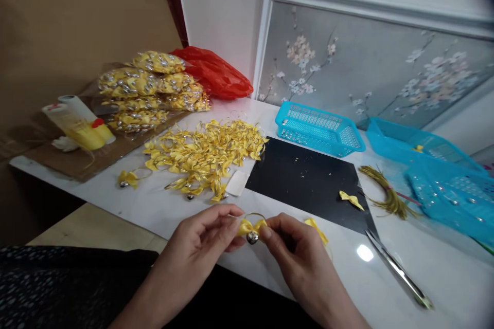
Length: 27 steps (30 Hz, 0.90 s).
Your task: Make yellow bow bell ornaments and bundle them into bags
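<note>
Between my two hands, over the table's front edge, is a yellow ribbon bow (246, 227) with a silver bell (252, 237) at its middle and a thin gold cord loop (254, 214) above. My left hand (210, 239) pinches the bow's left wing between thumb and fingers. The right wing is pinched by my right hand (295, 247). Another yellow bow (316, 230) lies just past my right hand, partly hidden by it. Left of centre spreads a large pile of finished bows (204, 151) with cords and bells. One bow with a bell (129, 179) sits apart from it.
A black mat (309, 175) carries a loose bow (351, 199). Tweezers (399, 270) and a gold cord bundle (389, 195) lie right. Blue baskets (320, 131) stand behind. Filled bags (154, 87), a red bag (216, 72) and thread spools (79, 126) are at back left.
</note>
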{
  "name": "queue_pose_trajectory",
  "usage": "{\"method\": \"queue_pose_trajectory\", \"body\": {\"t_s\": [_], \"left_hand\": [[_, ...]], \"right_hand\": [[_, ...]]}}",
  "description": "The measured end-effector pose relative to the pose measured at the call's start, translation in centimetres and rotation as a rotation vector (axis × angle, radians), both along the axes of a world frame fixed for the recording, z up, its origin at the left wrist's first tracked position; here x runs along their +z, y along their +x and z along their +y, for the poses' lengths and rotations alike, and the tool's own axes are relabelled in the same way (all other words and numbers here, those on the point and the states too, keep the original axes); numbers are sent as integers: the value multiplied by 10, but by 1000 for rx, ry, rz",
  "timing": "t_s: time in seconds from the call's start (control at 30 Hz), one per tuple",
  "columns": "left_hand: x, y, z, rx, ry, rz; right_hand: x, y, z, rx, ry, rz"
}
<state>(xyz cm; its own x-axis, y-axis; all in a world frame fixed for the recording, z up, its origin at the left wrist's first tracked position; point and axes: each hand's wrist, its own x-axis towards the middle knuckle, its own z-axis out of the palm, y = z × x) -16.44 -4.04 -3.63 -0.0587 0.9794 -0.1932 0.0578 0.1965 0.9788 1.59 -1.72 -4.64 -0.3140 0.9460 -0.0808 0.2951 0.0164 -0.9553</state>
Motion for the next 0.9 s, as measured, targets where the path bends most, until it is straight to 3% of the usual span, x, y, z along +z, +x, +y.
{"method": "queue_pose_trajectory", "body": {"t_s": [0.17, 0.33, 0.63, 0.9], "left_hand": [[4, 1, -1, -45, 47, 84], [4, -1, -1, 13, 62, 81], [9, 5, -6, 109, 121, 102], [6, 12, -13, 30, 174, 189]], "right_hand": [[1, -1, 0, 10, 13, 14], [3, 3, 1, -33, 128, -31], [4, -1, -1, 13, 36, 9], [-5, -3, -3, 49, 20, 26]]}}
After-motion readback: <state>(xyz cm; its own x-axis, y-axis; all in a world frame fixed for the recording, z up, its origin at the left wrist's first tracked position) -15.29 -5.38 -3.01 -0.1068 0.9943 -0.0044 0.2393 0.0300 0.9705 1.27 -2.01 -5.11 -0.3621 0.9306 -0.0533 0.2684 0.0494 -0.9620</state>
